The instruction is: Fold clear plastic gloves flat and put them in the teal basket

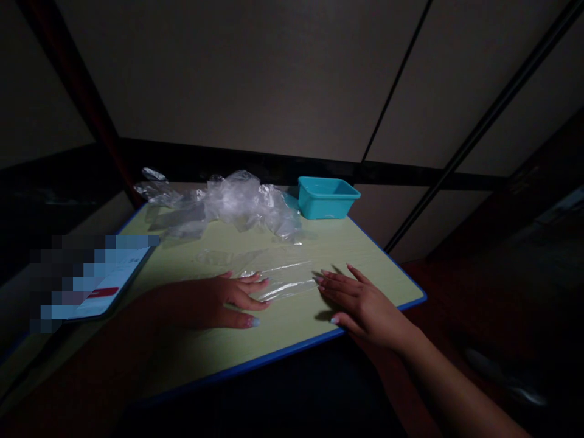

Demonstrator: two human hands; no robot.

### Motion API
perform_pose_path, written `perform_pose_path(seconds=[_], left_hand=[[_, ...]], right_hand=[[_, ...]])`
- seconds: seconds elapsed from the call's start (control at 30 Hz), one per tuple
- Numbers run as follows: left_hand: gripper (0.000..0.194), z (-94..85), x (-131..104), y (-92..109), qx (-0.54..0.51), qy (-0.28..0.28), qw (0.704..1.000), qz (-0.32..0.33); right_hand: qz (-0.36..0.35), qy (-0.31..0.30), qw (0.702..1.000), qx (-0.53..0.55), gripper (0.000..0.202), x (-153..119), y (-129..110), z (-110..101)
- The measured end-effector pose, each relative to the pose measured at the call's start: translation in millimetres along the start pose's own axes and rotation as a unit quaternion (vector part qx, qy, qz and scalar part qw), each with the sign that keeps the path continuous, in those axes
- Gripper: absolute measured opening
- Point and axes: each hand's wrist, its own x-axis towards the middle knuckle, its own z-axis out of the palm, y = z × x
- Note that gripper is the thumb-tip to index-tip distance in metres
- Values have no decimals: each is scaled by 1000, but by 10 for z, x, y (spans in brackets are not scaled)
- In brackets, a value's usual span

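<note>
A clear plastic bag lies spread flat on the pale green table, with shiny creases running across it. My left hand rests palm down on its left part, fingers spread. At the bag's right end is my right hand, stretched out with the fingertips at or just over the edge; whether they touch it I cannot tell. Neither hand grips anything. Beyond the hands, a loose heap of crumpled clear plastic bags covers the back of the table.
A turquoise plastic basket stands at the back right corner. On the left lies a tablet-like device with a lit screen, partly blurred out. The table has a blue edge, and light cabinet panels rise close behind it.
</note>
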Motion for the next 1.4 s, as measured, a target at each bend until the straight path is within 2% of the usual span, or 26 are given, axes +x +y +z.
perform_pose_path(seconds=[0.2, 0.37, 0.47, 0.53, 0.67, 0.83, 1.1, 1.4], left_hand=[[48, 31, 11, -59, -18, 28, 999, 28], [44, 19, 40, -29, -45, 148, 988, 21], [51, 57, 88, 2, -57, 213, 975, -2], [57, 106, 133, 8, -44, 232, 972, -14], [62, 193, 219, -23, -8, 208, 978, -2], [67, 207, 240, -73, 13, 162, 986, -33], [57, 157, 180, -17, 42, 96, 994, -12], [55, 136, 173, -16, 50, 87, 995, -10]], right_hand=[[-5, 8, 1000, 12, 47, -1, 21, 12], [-4, 16, 999, 35, 45, -8, 46, -10], [0, 28, 997, 72, 40, 21, 60, -44], [2, 32, 995, 94, 36, 55, 67, -72], [-6, 24, 994, 104, 32, 108, 78, -118], [-29, 2, 997, 71, 32, 63, 95, -106], [-19, 24, 999, 36, 42, 3, 100, -4], [-29, 41, 998, 39, 43, 46, 66, 21]])
